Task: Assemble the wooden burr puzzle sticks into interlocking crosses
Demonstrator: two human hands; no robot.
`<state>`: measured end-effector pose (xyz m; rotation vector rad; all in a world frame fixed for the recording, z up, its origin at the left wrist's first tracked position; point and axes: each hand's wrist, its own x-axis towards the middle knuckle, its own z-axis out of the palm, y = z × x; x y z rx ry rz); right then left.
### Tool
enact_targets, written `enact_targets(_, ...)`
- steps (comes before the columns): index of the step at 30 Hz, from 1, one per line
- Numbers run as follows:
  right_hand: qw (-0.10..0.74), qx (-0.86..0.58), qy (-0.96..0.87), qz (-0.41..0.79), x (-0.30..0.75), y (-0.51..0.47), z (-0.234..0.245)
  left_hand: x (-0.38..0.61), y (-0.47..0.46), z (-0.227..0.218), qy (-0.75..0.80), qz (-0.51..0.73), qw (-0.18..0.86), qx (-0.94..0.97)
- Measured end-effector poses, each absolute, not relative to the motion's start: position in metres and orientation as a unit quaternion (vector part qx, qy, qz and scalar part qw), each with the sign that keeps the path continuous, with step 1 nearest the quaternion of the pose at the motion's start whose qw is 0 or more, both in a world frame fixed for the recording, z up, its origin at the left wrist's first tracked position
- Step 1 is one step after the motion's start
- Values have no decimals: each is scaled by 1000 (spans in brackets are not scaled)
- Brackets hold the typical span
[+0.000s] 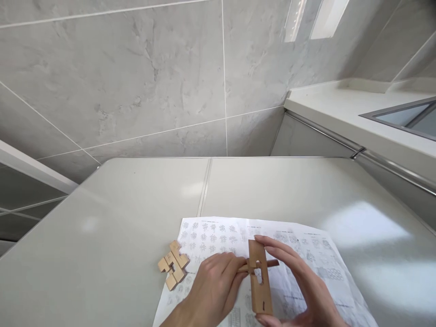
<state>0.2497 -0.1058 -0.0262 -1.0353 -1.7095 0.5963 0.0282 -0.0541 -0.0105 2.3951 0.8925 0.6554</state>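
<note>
My right hand (299, 286) holds a flat wooden puzzle bar (260, 284) upright, thumb at its bottom end and fingers over its top. The bar has a slot cut through its middle. My left hand (211, 288) pinches a thin wooden stick (270, 263) that passes through the bar's slot and pokes out on the right. Both hands hover over a printed instruction sheet (218, 236) on the table. A small cluster of interlocked wooden pieces (173, 264) lies at the sheet's left edge, just left of my left hand.
The grey folding table (136, 204) has a seam down its middle. A tiled wall rises behind it. A white counter (340, 109) with a recessed sink edge stands to the right, and the table's left edge drops off near a dark floor.
</note>
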Motion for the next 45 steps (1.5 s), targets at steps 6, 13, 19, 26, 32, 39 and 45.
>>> enact_targets(6,490,-417,-720,259,249,-105,-28,28,-55,-14,322,242,212,890)
enact_targets(13,466,-421,-723,286,250,-108,-36,27,-56,-16,313,240,189,899)
enact_targets(19,475,-435,-703,302,251,-108,-38,25,-57,-20,311,239,169,904)
enact_targets(26,436,-430,-734,294,257,-107,-32,26,-58,-20,313,242,170,903)
enact_targets(32,418,-434,-740,299,256,-113,-29,27,-58,-20,310,242,165,905)
enact_targets(39,333,-425,-796,273,271,-117,-40,27,-58,-23,313,232,143,910)
enact_targets(45,329,-442,-790,269,270,-116,-45,26,-60,-28,316,211,131,916)
